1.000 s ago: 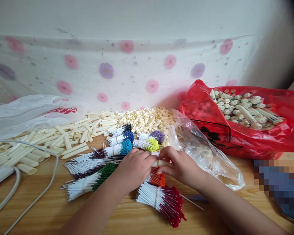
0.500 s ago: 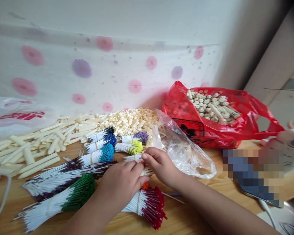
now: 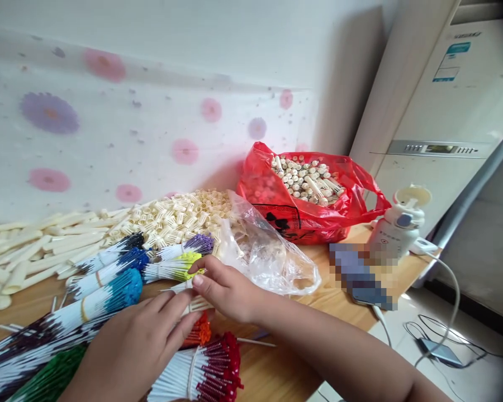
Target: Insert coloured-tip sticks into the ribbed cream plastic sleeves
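My left hand (image 3: 136, 338) is closed, thumb and fingers around a short cream plastic tube (image 3: 199, 304), mostly hidden by both hands. Right against it, my right hand (image 3: 228, 287) has its thumb and index finger bent together over the tube's upper end; whatever they pinch is hidden. Under and around the hands lie banded bundles of thin pen refills with coloured tips: yellow (image 3: 167, 269), orange (image 3: 198, 330), dark red (image 3: 201, 371), light blue (image 3: 104, 296), green (image 3: 50, 374) and purple (image 3: 188, 245). A white-tipped bundle is partly covered by my fingers.
Behind the bundles are a heap of small slotted cream parts (image 3: 174, 218) and long cream barrels (image 3: 37, 248). A clear plastic bag (image 3: 272, 265) lies beside a red bag (image 3: 276, 218) of filled barrels. A phone (image 3: 362, 279), blurred out, and a white bottle (image 3: 396, 231) stand rightward.
My view has turned to the right, so the table's things sit further left and the bottle and tall white cabinet-like appliance show more. Both hands stay together around the cream tube.
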`<state>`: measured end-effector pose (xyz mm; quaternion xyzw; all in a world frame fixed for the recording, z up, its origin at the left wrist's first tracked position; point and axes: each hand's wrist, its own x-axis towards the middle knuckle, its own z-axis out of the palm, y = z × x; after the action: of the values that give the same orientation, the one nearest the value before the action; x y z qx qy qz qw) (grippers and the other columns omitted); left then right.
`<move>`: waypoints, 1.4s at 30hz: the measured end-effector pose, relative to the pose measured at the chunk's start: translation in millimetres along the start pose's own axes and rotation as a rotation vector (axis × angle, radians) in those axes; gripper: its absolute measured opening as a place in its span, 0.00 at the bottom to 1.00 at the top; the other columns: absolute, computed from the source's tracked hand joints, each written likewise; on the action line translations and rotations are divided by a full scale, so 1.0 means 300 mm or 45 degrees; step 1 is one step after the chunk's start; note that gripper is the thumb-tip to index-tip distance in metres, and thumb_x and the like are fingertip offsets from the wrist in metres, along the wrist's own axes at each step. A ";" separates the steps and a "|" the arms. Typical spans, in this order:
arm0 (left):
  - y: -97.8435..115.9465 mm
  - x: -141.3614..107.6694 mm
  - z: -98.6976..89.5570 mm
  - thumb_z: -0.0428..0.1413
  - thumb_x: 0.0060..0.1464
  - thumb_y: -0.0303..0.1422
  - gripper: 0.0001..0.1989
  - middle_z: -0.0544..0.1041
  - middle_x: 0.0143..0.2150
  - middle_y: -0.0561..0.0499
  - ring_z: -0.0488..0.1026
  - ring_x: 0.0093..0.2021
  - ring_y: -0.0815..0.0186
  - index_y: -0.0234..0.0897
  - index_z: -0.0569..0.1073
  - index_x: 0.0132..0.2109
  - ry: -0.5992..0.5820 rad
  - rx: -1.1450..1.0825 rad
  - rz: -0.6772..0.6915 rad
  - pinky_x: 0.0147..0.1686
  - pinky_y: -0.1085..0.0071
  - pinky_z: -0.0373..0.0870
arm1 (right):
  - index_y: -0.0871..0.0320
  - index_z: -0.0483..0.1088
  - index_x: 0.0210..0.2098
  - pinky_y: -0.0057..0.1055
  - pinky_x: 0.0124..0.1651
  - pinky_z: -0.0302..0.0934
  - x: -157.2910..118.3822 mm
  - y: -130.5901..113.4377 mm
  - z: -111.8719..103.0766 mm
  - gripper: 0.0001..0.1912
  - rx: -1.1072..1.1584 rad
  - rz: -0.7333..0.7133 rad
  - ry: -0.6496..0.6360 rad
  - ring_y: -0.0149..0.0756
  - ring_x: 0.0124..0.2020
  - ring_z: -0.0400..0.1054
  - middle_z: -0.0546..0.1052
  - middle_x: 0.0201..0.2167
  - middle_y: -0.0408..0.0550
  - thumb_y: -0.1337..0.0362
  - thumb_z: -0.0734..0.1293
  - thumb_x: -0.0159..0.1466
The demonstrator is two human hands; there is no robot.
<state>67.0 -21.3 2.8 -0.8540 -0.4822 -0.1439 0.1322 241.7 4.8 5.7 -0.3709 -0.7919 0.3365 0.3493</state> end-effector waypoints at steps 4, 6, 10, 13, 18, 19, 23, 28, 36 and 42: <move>-0.031 -0.001 0.000 0.37 0.57 0.41 0.18 0.76 0.36 0.51 0.74 0.30 0.60 0.43 0.70 0.41 -0.147 0.102 -0.089 0.24 0.68 0.65 | 0.58 0.59 0.47 0.26 0.36 0.58 -0.001 0.010 -0.027 0.19 -0.407 -0.394 -0.133 0.33 0.35 0.66 0.71 0.36 0.48 0.54 0.59 0.60; -0.035 0.003 0.002 0.38 0.57 0.42 0.18 0.76 0.34 0.52 0.74 0.31 0.60 0.43 0.70 0.41 -0.161 0.072 -0.099 0.24 0.69 0.64 | 0.59 0.60 0.45 0.26 0.37 0.58 0.000 0.018 -0.024 0.17 -0.543 -0.491 -0.131 0.34 0.37 0.66 0.72 0.37 0.50 0.55 0.58 0.61; -0.042 0.007 0.017 0.39 0.57 0.43 0.19 0.76 0.37 0.51 0.74 0.32 0.62 0.42 0.70 0.42 -0.060 0.047 -0.085 0.25 0.71 0.64 | 0.60 0.60 0.45 0.26 0.33 0.57 0.004 0.037 -0.006 0.17 -0.610 -0.403 -0.105 0.34 0.31 0.67 0.73 0.32 0.49 0.55 0.57 0.62; -0.063 0.000 0.029 0.39 0.57 0.44 0.20 0.76 0.39 0.50 0.74 0.31 0.61 0.42 0.70 0.44 0.002 0.090 -0.025 0.25 0.70 0.64 | 0.60 0.61 0.43 0.25 0.30 0.56 0.004 0.044 0.001 0.17 -0.531 -0.281 -0.087 0.34 0.29 0.67 0.72 0.28 0.48 0.54 0.58 0.61; -0.081 -0.006 0.035 0.41 0.56 0.44 0.18 0.76 0.39 0.51 0.74 0.33 0.61 0.43 0.69 0.46 0.009 0.076 0.111 0.28 0.69 0.66 | 0.59 0.62 0.39 0.24 0.30 0.55 0.000 0.033 0.003 0.15 -0.440 -0.170 -0.104 0.32 0.29 0.65 0.71 0.27 0.45 0.54 0.57 0.62; -0.077 -0.006 0.035 0.41 0.56 0.44 0.18 0.76 0.38 0.50 0.74 0.32 0.60 0.43 0.69 0.46 0.016 0.087 0.111 0.28 0.68 0.66 | 0.58 0.63 0.39 0.24 0.30 0.55 -0.001 0.029 0.006 0.15 -0.448 -0.138 -0.097 0.32 0.29 0.65 0.71 0.27 0.45 0.54 0.56 0.62; -0.055 -0.002 0.033 0.42 0.56 0.41 0.17 0.76 0.37 0.48 0.74 0.31 0.59 0.40 0.70 0.45 0.062 0.141 0.085 0.27 0.67 0.65 | 0.58 0.63 0.36 0.24 0.27 0.52 -0.001 0.018 0.023 0.16 -0.487 -0.011 -0.049 0.30 0.27 0.62 0.70 0.25 0.44 0.54 0.54 0.63; -0.050 0.004 0.035 0.42 0.56 0.40 0.17 0.76 0.37 0.49 0.74 0.32 0.60 0.40 0.71 0.42 0.023 0.132 0.094 0.27 0.68 0.65 | 0.59 0.63 0.32 0.24 0.26 0.50 0.000 0.014 0.031 0.19 -0.507 0.012 -0.037 0.30 0.25 0.60 0.69 0.25 0.45 0.54 0.49 0.64; -0.060 0.003 0.001 0.35 0.57 0.42 0.21 0.76 0.38 0.52 0.74 0.33 0.63 0.41 0.70 0.42 -0.033 0.063 -0.063 0.26 0.71 0.63 | 0.61 0.58 0.46 0.26 0.36 0.56 0.003 0.028 -0.003 0.17 -0.563 -0.433 -0.013 0.33 0.35 0.64 0.70 0.36 0.50 0.57 0.57 0.62; -0.055 0.007 0.004 0.35 0.58 0.41 0.21 0.75 0.41 0.50 0.74 0.35 0.62 0.41 0.69 0.45 -0.085 -0.006 -0.067 0.28 0.71 0.64 | 0.60 0.63 0.38 0.26 0.31 0.53 0.009 0.037 0.002 0.15 -0.782 -0.297 -0.041 0.33 0.32 0.64 0.72 0.30 0.48 0.55 0.55 0.62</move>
<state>53.9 -11.0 3.9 -0.8458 -0.5081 -0.1199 0.1103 243.8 12.3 -2.6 -0.3605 -0.8989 0.0456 0.2447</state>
